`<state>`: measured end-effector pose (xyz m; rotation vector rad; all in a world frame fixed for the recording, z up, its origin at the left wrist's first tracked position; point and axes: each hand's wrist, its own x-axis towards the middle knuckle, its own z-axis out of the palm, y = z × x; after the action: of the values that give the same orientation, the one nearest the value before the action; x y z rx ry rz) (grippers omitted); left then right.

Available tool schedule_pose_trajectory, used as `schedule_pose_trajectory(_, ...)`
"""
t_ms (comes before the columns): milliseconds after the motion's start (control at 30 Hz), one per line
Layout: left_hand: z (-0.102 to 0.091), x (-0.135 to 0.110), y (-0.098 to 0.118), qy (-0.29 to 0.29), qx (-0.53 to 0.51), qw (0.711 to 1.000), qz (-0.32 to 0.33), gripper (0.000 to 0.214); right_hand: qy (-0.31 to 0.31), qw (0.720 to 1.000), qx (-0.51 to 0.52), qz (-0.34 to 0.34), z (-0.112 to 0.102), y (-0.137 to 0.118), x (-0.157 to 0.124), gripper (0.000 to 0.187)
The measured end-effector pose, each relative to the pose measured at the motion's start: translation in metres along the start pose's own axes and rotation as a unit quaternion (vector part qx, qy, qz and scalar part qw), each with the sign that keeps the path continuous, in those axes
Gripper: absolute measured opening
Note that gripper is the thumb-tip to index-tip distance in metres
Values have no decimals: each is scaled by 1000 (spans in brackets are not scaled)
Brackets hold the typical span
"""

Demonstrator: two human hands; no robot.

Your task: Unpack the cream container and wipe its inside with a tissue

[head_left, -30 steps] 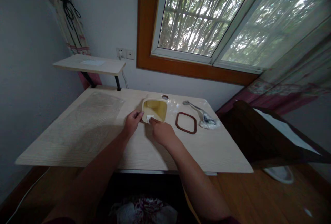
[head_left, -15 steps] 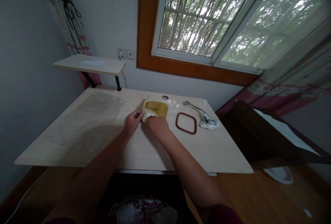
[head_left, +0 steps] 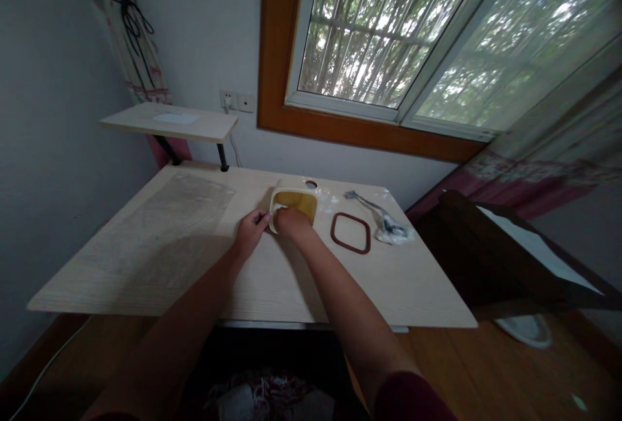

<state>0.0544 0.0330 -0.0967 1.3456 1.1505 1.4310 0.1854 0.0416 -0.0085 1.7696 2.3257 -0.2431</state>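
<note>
A small cream box point(head_left: 307, 202) with rounded corners and a yellowish inside lies tipped on the table, its open mouth facing me. My left hand point(head_left: 251, 229) pinches the rim at its left edge between thumb and fingers. Inside the mouth, near the left wall, is my right hand point(head_left: 291, 223), its fingers curled. Something white point(head_left: 278, 206), like a wipe or tissue, shows at those fingertips, though most of it is hidden. To the right, a reddish-brown rounded-square ring point(head_left: 350, 233) lies flat, apart from both hands.
Beyond the ring lies a clear plastic bag point(head_left: 392, 233) with a dark cable-like bundle. A transparent sheet point(head_left: 170, 214) covers the left part of the table point(head_left: 389, 291). A raised shelf point(head_left: 208, 125) stands at the back left, and a cable hole point(head_left: 311, 184) sits behind the box.
My right hand has gone further into the box, up and slightly left, with the white piece. The box mouth has shifted slightly. My left hand stays on the rim.
</note>
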Motion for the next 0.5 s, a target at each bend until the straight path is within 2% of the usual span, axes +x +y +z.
schedule_pose_trajectory(300,1,-2,4,17,5,1000,-1,36,36,999,-6,23,13,7,21,44)
schedule_pose_trajectory(500,3,-4,7,19,7,1000,-9,36,23,999,-12,35,11,5,20,42)
